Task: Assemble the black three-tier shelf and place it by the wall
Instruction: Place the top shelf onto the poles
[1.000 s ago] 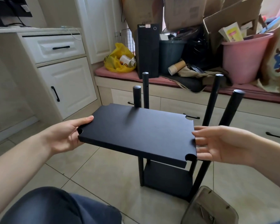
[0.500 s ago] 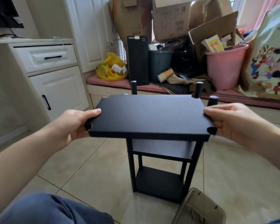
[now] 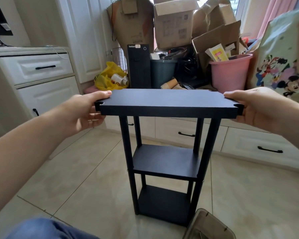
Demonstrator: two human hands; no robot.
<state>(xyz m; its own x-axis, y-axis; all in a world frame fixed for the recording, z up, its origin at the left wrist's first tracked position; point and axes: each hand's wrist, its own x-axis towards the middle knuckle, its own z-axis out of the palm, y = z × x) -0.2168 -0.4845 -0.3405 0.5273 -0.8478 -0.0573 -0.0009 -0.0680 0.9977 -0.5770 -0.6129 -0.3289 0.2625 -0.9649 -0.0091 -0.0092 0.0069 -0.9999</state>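
The black top board (image 3: 166,100) lies level over the four upright black poles (image 3: 126,144) of the shelf frame. My left hand (image 3: 84,111) grips its left end, thumb on top and fingers underneath. My right hand (image 3: 259,107) grips its right end the same way. Corner notches show at both front corners, and the pole tops are hidden under the board. Below it sit the middle board (image 3: 166,161) and the bottom board (image 3: 162,202), fixed between the poles, standing on the tiled floor.
Behind the shelf runs a low drawer bench (image 3: 248,142) piled with cardboard boxes (image 3: 173,23), a pink bucket (image 3: 230,73), a black computer tower (image 3: 139,66) and a yellow bag (image 3: 109,76). White cabinets (image 3: 36,69) stand at left. A grey container (image 3: 207,226) lies at bottom right.
Both hands have raised the top board from lower on the poles up above their tops, and the poles no longer stick up past it. The view has tipped down onto the whole frame.
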